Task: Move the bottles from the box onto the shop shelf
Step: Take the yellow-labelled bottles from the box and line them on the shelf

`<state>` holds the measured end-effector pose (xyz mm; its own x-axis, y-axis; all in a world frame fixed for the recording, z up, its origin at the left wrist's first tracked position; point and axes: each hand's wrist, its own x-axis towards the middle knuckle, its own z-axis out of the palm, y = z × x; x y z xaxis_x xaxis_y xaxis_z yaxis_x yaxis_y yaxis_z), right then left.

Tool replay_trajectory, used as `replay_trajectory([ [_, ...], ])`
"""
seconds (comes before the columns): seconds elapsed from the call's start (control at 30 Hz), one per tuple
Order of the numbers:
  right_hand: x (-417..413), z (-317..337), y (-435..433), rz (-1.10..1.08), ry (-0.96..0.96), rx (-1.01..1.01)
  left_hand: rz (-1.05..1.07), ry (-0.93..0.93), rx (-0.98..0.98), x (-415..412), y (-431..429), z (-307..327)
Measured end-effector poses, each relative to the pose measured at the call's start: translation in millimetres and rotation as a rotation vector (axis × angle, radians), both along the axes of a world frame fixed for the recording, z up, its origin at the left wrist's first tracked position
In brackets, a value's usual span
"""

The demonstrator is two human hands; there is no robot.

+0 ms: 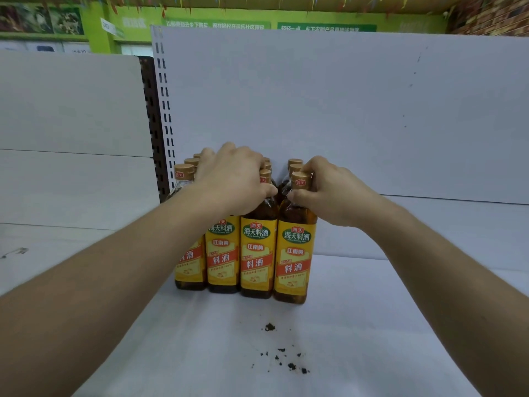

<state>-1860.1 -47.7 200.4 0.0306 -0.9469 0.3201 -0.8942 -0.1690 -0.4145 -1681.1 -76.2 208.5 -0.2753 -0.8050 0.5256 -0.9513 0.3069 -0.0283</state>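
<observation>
Several brown bottles with yellow labels and gold caps stand in tight rows on the white shop shelf [372, 310], against its white back panel. My left hand [233, 179] curls over the necks of the middle bottles and grips the front bottle [256, 253] second from the right. My right hand [329, 191] pinches the neck of the front right bottle [293, 259] just below its cap. Both bottles stand upright on the shelf. The box is not in view.
Dark crumbs [283, 359] lie on the shelf in front of the bottles. A slotted upright post [164, 110] bounds the bay at the left, with another white shelf bay [71, 138] beyond it. To the right of the bottles the shelf surface is bare.
</observation>
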Motion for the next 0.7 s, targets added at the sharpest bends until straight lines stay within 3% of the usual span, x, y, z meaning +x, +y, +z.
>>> replay_trajectory([
  [0.5,-0.1,-3.8,-7.4,-0.017,0.046,-0.012,0.000,-0.015,-0.064,0.0,-10.2,-5.5],
  [0.7,2.4,-18.0,-8.9,-0.015,-0.080,-0.053,-0.039,0.055,-0.184,3.8,-6.1,-20.3],
])
